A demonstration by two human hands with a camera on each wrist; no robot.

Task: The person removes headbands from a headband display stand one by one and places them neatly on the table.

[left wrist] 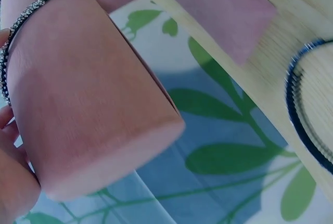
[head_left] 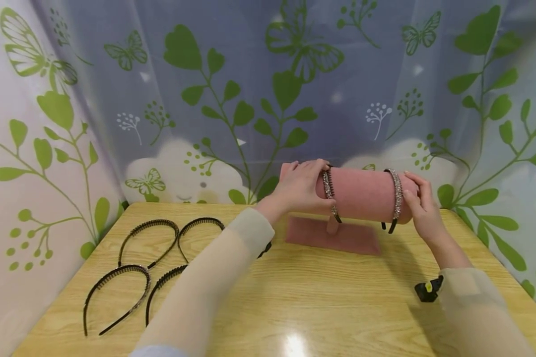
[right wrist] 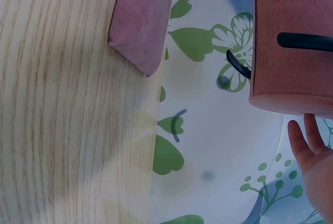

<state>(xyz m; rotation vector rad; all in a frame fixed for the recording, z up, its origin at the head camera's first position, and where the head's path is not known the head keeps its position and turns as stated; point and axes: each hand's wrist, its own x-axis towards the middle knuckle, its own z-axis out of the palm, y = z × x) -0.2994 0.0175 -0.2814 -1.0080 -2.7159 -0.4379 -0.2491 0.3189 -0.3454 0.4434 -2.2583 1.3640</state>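
At 3 o'clock: my left hand (head_left: 298, 189) grips rhinestone headband (head_left: 328, 187), right hand (head_left: 427, 214) touches display roll (head_left: 362, 192), straight-fingered. Headband's probably light, springy; grab ends.

Pink horizontal roll (head_left: 362, 193) on a pink base (head_left: 330, 238), two glittery black headbands (head_left: 398, 196) (well apart) around it

We had a curtain (head_left: 245, 44) behind the worktop (head_left: 321, 302). Right of the worktop's middle, towards the back, stood the base (head_left: 332, 237), with the roll (head_left: 362, 193) lying crosswise above it. Over the roll sat the left band (head_left: 328, 187) near its left end, under our left hand (head_left: 301, 187), and the right band (head_left: 398, 196) near its right end, beside our right hand (head_left: 425, 210). On the worktop's left we had four loose bands (head_left: 160, 221), a back pair (head_left: 201, 219) and a front pair (head_left: 126, 268) nearer us.
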